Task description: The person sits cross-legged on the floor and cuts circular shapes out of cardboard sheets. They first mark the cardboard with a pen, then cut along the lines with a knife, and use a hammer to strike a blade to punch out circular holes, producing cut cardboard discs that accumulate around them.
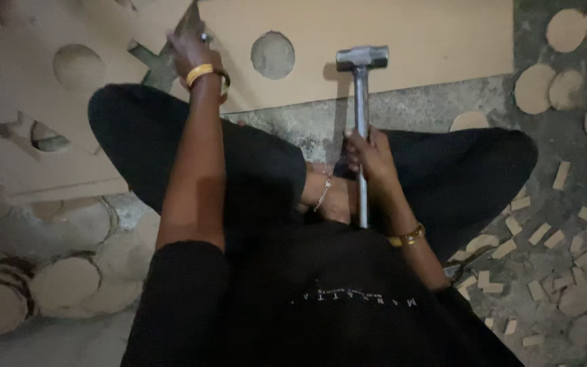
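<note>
Right hand closed around the mid-shaft of a steel sledge-type hammer with a blocky metal head; the head stands well above the grip, over the tan fibreboard sheet with round cut-outs. Likely head-heavy, rigid, with a smooth shaft. Left hand grips a dark tool, apparently a chisel, beyond its fingers.

We observe the right hand closed around the metal shaft of a hammer, head raised just above a tan board bearing a round hole. The left hand presses on the board's near edge. Cut wooden discs and small offcuts litter the concrete floor.
</note>
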